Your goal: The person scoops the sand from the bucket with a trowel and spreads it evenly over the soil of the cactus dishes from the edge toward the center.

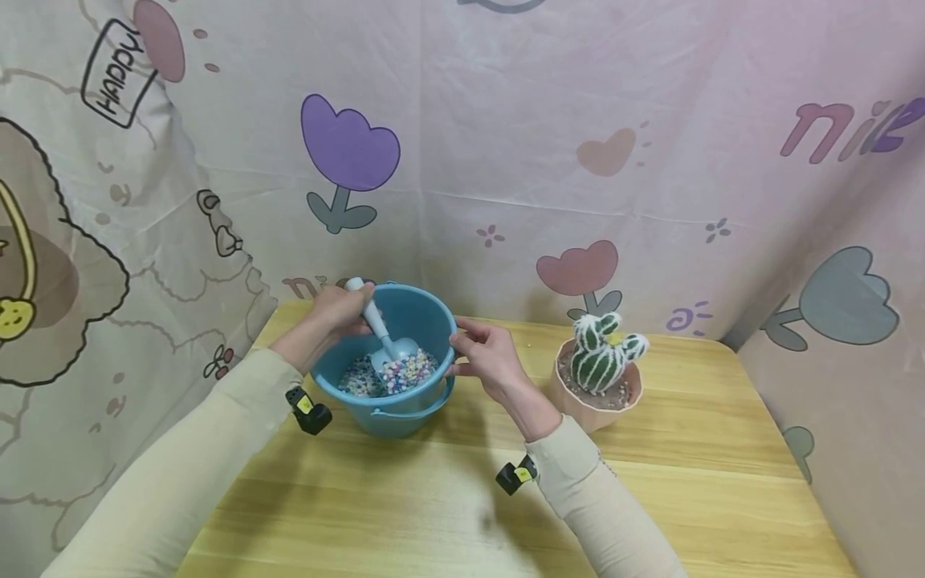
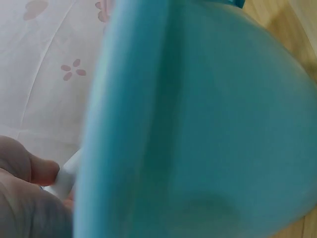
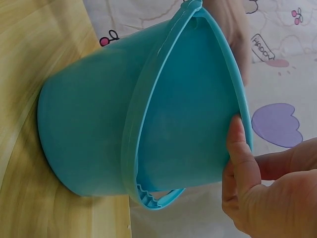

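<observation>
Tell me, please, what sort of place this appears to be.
Likely an indoor staged tabletop corner: a pale, cartoon-printed fabric backdrop hangs around a yellowish wood-grain table, and a round blue plastic bucket holds small multicoloured pellets.

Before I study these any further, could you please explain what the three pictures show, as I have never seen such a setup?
There is no robot here, only a person working bare-handed. The widest picture comes from a camera on the person's head, looking forward and down. The other two come from the left and right wrists and look closely at a blue bucket, which appears sideways in the right one. The bucket is on a wooden table, with small pastel beads, or something like them, inside. To its right is a cactus in a pink pot. The left hand holds the handle of a light blue scoop with beads in it, while the right hand pinches the bucket's rim.
</observation>
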`<state>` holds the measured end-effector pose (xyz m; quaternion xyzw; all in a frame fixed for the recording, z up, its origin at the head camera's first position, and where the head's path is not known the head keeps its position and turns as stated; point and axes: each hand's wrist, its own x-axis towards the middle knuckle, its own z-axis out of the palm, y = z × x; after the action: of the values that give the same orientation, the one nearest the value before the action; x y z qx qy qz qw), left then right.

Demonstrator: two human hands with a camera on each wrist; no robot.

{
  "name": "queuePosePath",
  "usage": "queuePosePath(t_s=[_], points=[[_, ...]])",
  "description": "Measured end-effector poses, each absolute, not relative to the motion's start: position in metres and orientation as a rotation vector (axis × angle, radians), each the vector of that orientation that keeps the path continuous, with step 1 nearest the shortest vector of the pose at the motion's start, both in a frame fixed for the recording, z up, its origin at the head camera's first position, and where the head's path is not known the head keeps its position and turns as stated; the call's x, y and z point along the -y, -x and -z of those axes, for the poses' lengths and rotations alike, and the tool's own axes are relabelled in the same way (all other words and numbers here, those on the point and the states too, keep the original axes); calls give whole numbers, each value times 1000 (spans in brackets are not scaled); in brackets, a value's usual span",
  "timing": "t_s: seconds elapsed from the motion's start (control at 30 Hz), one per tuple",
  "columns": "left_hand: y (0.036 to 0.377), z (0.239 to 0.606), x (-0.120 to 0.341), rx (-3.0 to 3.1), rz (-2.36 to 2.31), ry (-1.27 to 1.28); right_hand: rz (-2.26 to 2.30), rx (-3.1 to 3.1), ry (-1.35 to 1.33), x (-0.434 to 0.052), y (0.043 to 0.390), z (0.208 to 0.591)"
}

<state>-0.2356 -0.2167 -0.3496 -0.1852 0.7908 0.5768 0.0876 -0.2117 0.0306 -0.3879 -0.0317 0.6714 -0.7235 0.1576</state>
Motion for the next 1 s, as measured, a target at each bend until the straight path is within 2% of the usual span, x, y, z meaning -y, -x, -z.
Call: queuePosePath(t_s=[1.0], points=[[235,336,238,-2142,-2073,604,2078,-1907,82,-31,211,388]])
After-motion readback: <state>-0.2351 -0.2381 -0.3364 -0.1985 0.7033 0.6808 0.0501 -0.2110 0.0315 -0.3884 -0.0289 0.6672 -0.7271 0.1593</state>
